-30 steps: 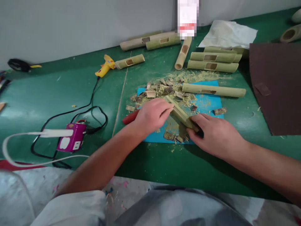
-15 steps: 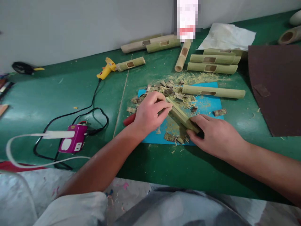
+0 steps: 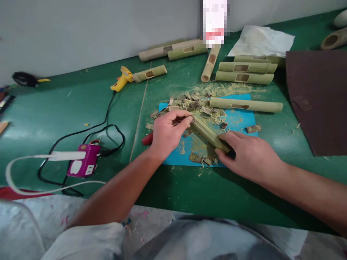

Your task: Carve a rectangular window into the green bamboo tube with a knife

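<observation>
Across the green surface (image 3: 103, 108) lies a blue sheet (image 3: 240, 121), and over it slants the held bamboo piece (image 3: 208, 133). The right hand (image 3: 249, 153) has its grip closed on the lower end; the left hand (image 3: 169, 131) has its grip pinched shut at the upper end, its exact hold unclear, near small bamboo chips (image 3: 193, 101).

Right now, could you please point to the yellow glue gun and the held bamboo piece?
Yellow glue gun (image 3: 119, 83): head view, on its handle.
Held bamboo piece (image 3: 208, 133): head view, middle of its length.
</observation>
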{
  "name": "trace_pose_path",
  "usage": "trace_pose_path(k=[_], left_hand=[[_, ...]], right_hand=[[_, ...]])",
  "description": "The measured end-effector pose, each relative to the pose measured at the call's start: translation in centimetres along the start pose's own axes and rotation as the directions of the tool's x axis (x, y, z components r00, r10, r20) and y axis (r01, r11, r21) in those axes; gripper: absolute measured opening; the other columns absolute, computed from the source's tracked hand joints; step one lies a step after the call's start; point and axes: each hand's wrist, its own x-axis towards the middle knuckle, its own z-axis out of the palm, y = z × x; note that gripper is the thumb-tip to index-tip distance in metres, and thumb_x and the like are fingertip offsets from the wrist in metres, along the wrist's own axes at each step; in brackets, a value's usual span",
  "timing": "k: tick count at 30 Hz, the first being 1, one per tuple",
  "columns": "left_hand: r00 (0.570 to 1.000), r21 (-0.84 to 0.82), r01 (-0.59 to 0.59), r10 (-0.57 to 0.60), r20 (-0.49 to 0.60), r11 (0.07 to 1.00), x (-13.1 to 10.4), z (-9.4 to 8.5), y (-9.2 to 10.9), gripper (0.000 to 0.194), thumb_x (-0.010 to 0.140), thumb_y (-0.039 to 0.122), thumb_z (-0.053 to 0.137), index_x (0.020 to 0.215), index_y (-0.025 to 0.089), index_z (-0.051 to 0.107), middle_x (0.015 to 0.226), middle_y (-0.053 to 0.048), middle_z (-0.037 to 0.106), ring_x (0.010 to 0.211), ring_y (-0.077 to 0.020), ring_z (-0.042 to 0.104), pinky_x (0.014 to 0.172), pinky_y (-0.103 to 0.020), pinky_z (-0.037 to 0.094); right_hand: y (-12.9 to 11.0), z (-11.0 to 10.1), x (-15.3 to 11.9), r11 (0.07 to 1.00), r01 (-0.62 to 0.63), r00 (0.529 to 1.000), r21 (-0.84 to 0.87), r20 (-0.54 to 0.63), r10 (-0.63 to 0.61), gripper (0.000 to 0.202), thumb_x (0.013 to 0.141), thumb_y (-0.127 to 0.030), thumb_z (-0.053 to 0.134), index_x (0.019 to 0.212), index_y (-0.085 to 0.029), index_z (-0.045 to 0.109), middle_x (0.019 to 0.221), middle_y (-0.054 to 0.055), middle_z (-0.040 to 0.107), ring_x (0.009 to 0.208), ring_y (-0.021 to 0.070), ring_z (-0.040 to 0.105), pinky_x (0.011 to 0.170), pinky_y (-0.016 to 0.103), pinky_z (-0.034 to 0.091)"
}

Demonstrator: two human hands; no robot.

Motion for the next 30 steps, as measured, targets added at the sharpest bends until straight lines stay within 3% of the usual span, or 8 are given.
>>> trace_pose_path(k=[3, 8, 15, 20, 24, 30], left_hand=[[1.0, -0.058, -0.019, 0.019, -0.003, 0.998, -0.1, 0.0, 0.1, 0.018, 0.084, 0.018, 0.068, 0.101, 0.015, 0.071, 0.079, 0.0, 0.071, 0.064, -0.0086, 0.065, 0.062, -0.02, 0.056], [0.996, 0.042, -0.08, 0.078, 0.05, 0.996, -0.2, -0.2, 0.0, 0.014, 0.088, 0.02, 0.064, 0.099, 0.019, 0.073, 0.093, -0.002, 0.073, 0.073, -0.0104, 0.067, 0.071, -0.023, 0.058], [0.993, 0.111, -0.094, 0.086, 0.076, 0.989, -0.2, -0.1, -0.2, 0.016, 0.085, 0.023, 0.068, 0.099, 0.018, 0.073, 0.086, -0.001, 0.073, 0.07, -0.0111, 0.066, 0.068, -0.023, 0.057], [0.961, 0.284, -0.262, 0.22, 0.169, 0.922, -0.1, -0.8, -0.3, 0.021, 0.08, 0.021, 0.074, 0.101, 0.019, 0.072, 0.093, -0.003, 0.073, 0.083, -0.0148, 0.067, 0.081, -0.028, 0.056], [0.933, 0.308, -0.347, 0.291, 0.213, 0.886, -0.1, -1.1, -0.6, 0.016, 0.085, 0.019, 0.07, 0.101, 0.018, 0.072, 0.094, -0.004, 0.072, 0.086, -0.0144, 0.067, 0.081, -0.025, 0.054], [0.951, 0.338, -0.293, 0.238, 0.196, 0.894, -0.1, -0.9, -0.4, 0.016, 0.087, 0.019, 0.064, 0.103, 0.019, 0.07, 0.092, -0.002, 0.07, 0.081, -0.0138, 0.065, 0.078, -0.025, 0.053]], right_hand=[[0.0, 0.0, -0.1, 0.999, 0.012, 1.0, -0.035, -0.029, -0.013, 0.026, 0.087, -0.038, 0.048, 0.091, -0.019, 0.065, 0.086, 0.004, 0.069, 0.061, 0.0155, 0.055, 0.053, 0.03, 0.021], [-0.1, -0.1, -0.1, 0.998, 0.021, 0.998, -0.055, -0.058, -0.024, 0.026, 0.087, -0.037, 0.048, 0.089, -0.019, 0.066, 0.084, 0.005, 0.07, 0.062, 0.0156, 0.056, 0.054, 0.031, 0.022], [0.0, -0.1, 0.0, 0.999, 0.013, 0.998, -0.037, -0.054, -0.015, 0.026, 0.087, -0.037, 0.048, 0.092, -0.019, 0.067, 0.086, 0.005, 0.071, 0.063, 0.0156, 0.056, 0.054, 0.03, 0.023], [0.1, -0.1, -0.1, 1.0, 0.005, 0.999, -0.025, -0.037, -0.006, 0.027, 0.087, -0.037, 0.048, 0.094, -0.019, 0.067, 0.087, 0.005, 0.071, 0.064, 0.0166, 0.058, 0.054, 0.031, 0.024], [0.2, -0.1, -0.2, 1.0, -0.002, 0.999, -0.019, -0.033, 0.001, 0.028, 0.088, -0.037, 0.047, 0.095, -0.019, 0.067, 0.09, 0.004, 0.071, 0.065, 0.0169, 0.059, 0.054, 0.031, 0.024], [0.2, -0.2, -0.1, 1.0, -0.017, 1.0, -0.009, -0.02, 0.017, 0.026, 0.087, -0.038, 0.048, 0.093, -0.02, 0.066, 0.09, 0.004, 0.071, 0.065, 0.0166, 0.059, 0.053, 0.031, 0.024]])
